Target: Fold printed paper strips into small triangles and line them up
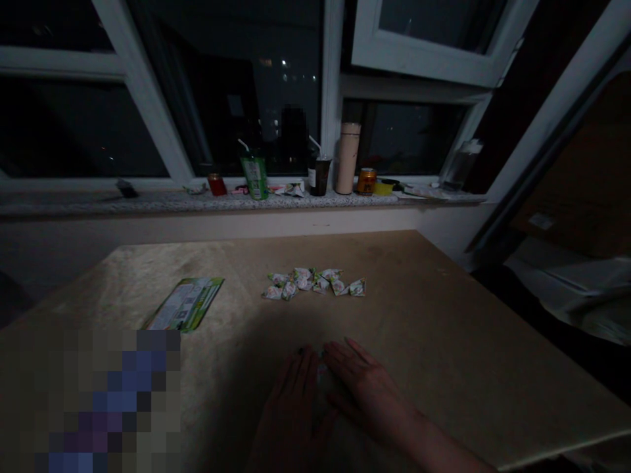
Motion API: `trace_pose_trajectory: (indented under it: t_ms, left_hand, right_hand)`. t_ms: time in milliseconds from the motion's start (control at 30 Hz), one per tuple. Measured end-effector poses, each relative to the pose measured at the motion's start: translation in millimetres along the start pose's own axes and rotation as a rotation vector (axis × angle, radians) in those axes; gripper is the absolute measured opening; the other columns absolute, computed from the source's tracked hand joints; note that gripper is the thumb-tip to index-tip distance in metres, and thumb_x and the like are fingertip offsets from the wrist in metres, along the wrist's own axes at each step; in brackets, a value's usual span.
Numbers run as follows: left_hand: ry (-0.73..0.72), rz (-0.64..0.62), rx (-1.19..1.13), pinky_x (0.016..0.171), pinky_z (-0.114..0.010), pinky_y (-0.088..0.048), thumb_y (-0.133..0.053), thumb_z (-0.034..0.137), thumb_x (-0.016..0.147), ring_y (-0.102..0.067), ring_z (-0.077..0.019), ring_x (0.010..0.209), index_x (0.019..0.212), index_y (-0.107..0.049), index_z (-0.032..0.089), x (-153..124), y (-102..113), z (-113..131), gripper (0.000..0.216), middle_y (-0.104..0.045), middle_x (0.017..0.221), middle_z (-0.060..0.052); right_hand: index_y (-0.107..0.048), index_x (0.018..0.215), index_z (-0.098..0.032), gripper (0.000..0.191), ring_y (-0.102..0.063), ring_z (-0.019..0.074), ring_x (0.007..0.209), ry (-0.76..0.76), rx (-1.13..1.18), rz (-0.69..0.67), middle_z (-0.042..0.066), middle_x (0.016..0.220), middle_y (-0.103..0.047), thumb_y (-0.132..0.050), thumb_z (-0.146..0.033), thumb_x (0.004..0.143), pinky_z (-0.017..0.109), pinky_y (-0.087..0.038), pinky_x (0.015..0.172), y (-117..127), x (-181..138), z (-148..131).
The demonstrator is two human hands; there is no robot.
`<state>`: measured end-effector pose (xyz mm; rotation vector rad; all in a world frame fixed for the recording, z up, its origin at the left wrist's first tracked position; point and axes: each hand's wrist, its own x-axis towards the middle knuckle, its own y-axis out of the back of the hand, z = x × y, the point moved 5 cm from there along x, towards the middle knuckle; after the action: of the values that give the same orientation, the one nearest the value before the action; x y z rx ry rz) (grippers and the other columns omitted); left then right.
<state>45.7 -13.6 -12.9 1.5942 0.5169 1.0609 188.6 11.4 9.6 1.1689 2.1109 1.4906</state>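
- Resting flat near the table's (444, 315) six o'clock edge, the left hand (290, 407) and right hand (367, 387) lie side by side, fingertips nearly meeting over a small pale wrapper (322, 372) that barely shows between them.
- Both palms face down, fingers extended toward twelve o'clock; neither visibly grips anything, though the dimness hides detail.
- A cluster of wrapped candies (315, 283) sits at twelve o'clock from the hands, apart from them, seemingly gathered within easy reach.
- A green packet (187, 303) lies flat at ten o'clock.
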Motion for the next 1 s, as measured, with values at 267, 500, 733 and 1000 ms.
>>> trace_pose_trajectory:
  t_ms: [267, 500, 733, 1000]
  left_hand:
    - [0.002, 0.031, 0.078, 0.103, -0.044, -0.034, -0.050, 0.044, 0.087, -0.044, -0.0316, 0.126, 0.135, -0.044, 0.008, 0, 3, 2, 0.060, -0.047, 0.138, -0.018]
    - [0.000, 0.035, 0.086, 0.103, -0.045, -0.031, -0.044, 0.045, 0.090, -0.044, -0.0304, 0.125, 0.134, -0.046, 0.009, 0, 8, 3, 0.056, -0.047, 0.138, -0.017]
    - [0.046, -0.038, 0.073, 0.103, -0.047, -0.028, -0.049, 0.048, 0.087, -0.044, -0.0309, 0.125, 0.137, -0.044, 0.013, 2, 8, 2, 0.061, -0.047, 0.140, -0.013]
    - [-0.060, -0.060, 0.045, 0.110, -0.050, -0.014, -0.045, 0.055, 0.088, -0.038, -0.0297, 0.129, 0.142, -0.036, 0.016, -2, 15, -7, 0.067, -0.039, 0.145, -0.012]
  right_hand:
    - [-0.042, 0.138, -0.017, 0.051, -0.041, 0.0203, 0.131, -0.004, -0.012, 0.008, 0.007, 0.142, -0.045, -0.050, -0.031, 0.090, 0.042, -0.021, 0.116, 0, -1, 2]
    - [-0.044, 0.136, -0.018, 0.050, -0.044, 0.0211, 0.128, 0.007, -0.012, 0.039, 0.009, 0.139, -0.049, -0.053, -0.029, 0.088, 0.043, -0.024, 0.115, 2, -1, 0]
    - [-0.042, 0.138, -0.017, 0.054, -0.044, 0.0212, 0.128, 0.000, -0.023, 0.028, 0.009, 0.140, -0.047, -0.054, -0.027, 0.086, 0.040, -0.029, 0.113, 3, 0, 0]
    - [-0.046, 0.135, -0.019, 0.046, -0.045, 0.0197, 0.128, 0.008, -0.048, 0.021, 0.007, 0.138, -0.050, -0.050, -0.033, 0.091, 0.042, -0.023, 0.116, 6, 1, -2]
